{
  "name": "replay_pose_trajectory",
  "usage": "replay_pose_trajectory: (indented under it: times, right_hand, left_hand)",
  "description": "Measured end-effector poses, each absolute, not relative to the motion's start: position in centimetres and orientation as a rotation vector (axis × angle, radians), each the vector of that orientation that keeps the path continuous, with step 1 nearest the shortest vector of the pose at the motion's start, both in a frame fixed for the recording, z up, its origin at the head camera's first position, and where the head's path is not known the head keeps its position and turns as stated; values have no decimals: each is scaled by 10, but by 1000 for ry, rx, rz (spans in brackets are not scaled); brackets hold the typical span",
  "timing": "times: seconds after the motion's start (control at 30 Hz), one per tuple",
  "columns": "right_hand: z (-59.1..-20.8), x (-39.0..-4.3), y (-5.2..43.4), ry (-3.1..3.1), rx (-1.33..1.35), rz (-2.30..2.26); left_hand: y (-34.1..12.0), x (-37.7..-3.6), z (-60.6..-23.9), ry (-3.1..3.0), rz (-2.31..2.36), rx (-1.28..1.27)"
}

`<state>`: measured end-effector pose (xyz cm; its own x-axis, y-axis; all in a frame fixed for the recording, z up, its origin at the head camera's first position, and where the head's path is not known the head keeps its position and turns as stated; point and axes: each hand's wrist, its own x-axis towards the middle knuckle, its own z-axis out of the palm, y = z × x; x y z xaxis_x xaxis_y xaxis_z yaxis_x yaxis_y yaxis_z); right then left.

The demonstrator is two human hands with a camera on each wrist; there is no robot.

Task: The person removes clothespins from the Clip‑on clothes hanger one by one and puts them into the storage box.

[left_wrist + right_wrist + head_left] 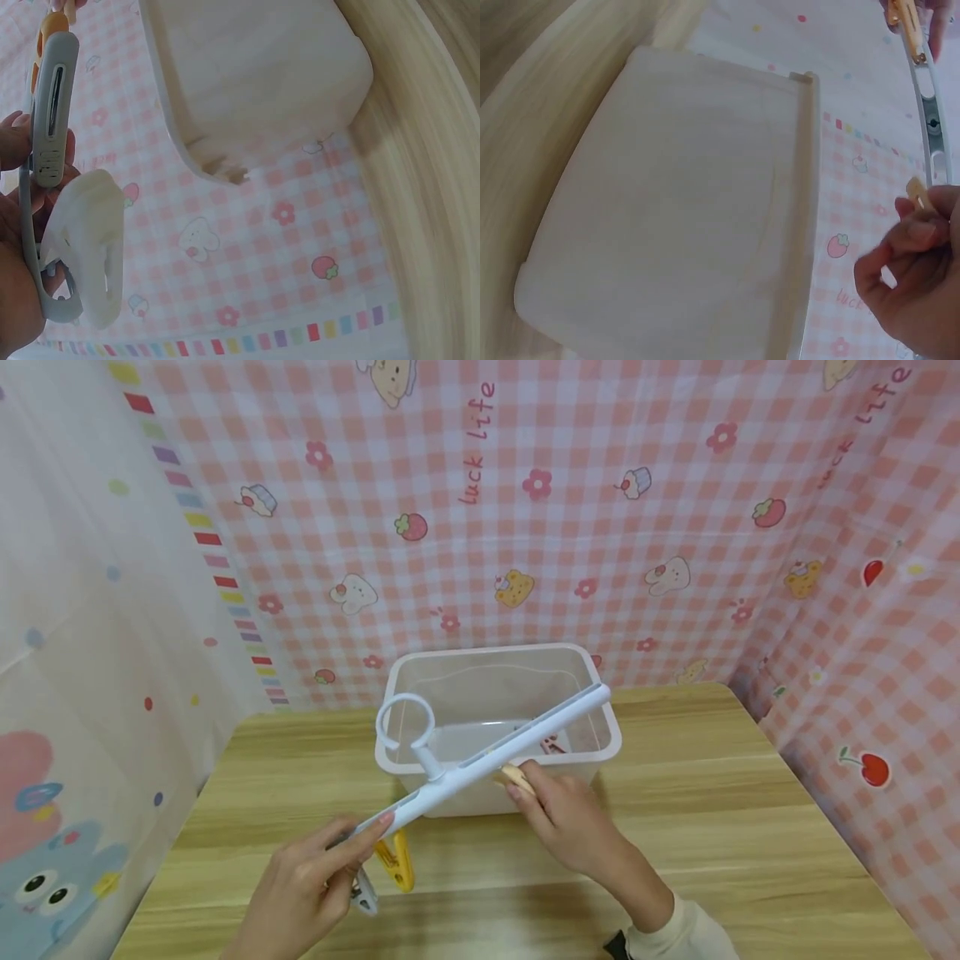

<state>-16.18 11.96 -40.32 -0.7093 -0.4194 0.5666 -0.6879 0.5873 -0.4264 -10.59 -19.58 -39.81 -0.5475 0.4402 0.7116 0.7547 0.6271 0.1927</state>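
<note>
A white clip hanger [517, 745] with a ring hook [406, 697] is held aslant over the front of a plastic bin. My left hand [300, 872] grips its lower left end. From the bar near that hand hang a grey clip [54, 112] and a yellow clip [403, 864]. My right hand [573, 822] pinches a beige clip [519, 778] between thumb and fingers, right under the bar's middle. In the right wrist view, the beige clip [917, 193] overlaps the bar's underside; I cannot tell whether it is attached.
The whitish bin [491, 649] stands on a wood-grain table [690, 827] near its back edge. Small reddish clips [553, 743] lie inside it. Behind and at the right hangs pink checked cloth [480, 543]; pale printed cloth [90, 610] hangs at the left.
</note>
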Motion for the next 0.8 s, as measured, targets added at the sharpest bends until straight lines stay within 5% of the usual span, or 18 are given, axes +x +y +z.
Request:
replay_pose_trajectory:
  times: [0.3, 0.8]
  right_hand:
    - [-410, -165, 117, -2202, 743, 348]
    - [-411, -173, 117, -1983, 684, 206]
  left_hand:
    - [-196, -106, -399, -2232, -663, -937]
    - [-197, -107, -407, -2190, -716, -956]
